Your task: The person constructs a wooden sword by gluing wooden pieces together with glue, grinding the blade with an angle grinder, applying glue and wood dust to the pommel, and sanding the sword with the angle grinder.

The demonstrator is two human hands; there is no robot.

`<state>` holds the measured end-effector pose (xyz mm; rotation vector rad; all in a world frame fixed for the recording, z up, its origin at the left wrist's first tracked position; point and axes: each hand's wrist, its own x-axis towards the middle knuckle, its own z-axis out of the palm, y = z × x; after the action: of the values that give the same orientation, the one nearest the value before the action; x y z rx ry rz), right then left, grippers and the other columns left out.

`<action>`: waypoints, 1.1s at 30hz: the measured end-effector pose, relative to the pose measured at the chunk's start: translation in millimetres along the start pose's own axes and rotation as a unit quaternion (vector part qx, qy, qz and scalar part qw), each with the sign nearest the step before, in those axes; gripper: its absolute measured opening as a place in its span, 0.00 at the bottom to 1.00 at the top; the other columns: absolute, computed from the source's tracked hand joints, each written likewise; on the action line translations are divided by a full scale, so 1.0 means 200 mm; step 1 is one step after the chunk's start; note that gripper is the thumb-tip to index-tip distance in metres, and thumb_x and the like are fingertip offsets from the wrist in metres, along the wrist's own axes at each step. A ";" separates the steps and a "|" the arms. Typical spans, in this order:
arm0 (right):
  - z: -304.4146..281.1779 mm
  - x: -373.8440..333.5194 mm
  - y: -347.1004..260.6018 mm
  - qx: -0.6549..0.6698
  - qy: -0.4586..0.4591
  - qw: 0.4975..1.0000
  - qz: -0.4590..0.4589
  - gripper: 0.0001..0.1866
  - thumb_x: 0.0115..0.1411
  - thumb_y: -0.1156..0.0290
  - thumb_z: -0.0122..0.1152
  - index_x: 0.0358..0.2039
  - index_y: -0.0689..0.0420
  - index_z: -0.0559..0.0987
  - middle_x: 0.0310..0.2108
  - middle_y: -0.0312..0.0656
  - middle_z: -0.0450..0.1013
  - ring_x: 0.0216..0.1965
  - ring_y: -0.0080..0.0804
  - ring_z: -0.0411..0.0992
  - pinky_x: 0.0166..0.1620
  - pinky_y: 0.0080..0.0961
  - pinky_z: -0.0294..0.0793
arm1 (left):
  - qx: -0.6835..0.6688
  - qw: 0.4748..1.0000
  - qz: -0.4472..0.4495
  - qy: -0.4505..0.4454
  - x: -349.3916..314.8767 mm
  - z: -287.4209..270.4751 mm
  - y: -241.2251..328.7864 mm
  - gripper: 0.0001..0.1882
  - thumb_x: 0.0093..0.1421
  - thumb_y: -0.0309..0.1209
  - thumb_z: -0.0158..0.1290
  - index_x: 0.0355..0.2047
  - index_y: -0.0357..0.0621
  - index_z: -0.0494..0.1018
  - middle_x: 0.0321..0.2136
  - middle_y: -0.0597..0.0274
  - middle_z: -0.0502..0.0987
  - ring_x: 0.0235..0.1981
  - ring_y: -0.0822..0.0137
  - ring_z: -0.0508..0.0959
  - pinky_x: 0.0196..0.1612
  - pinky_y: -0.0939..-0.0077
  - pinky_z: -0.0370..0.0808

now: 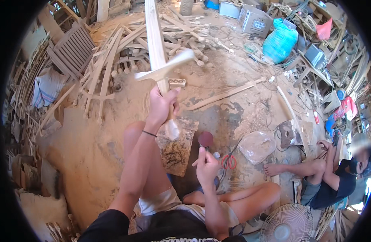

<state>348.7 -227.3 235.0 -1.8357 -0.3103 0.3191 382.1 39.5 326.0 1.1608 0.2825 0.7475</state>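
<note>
A pale wooden sword [156, 44] points up and away from me, its crossguard slightly blurred. My left hand [160, 105] is closed around its grip, and the pommel shows below the fist. Lower and to the right, my right hand [207, 166] is curled, with thumb and knuckles toward the top. Just beyond its fingertips is a dark red round sanding disc [205, 139]. Whether the hand grips a tool under that disc is hidden. A worn board [176, 155] lies on the floor under the sword's pommel.
Many wooden swords [125, 44] are heaped ahead. One sword blank [230, 93] lies alone on the dusty floor. Right of my hand are red-handled scissors [228, 162], a cable and a clear plastic bag [257, 147]. Another person [331, 173] sits at right, near a fan [286, 224].
</note>
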 end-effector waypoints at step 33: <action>-0.16 -0.01 0.76 -0.084 -0.035 0.994 0.066 0.06 0.66 0.77 0.70 0.40 0.66 0.85 0.30 0.43 0.84 0.30 0.26 0.83 0.38 0.24 0.83 | -0.105 0.926 -0.142 0.332 0.11 -0.20 -0.06 0.08 0.52 0.22 0.58 0.24 0.46 0.69 0.18 0.70 0.69 0.15 0.73 0.69 0.20 0.71 0.62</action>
<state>366.5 -298.2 97.2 -2.0190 -0.2705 0.4620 380.4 81.5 302.2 0.6116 0.8972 0.8697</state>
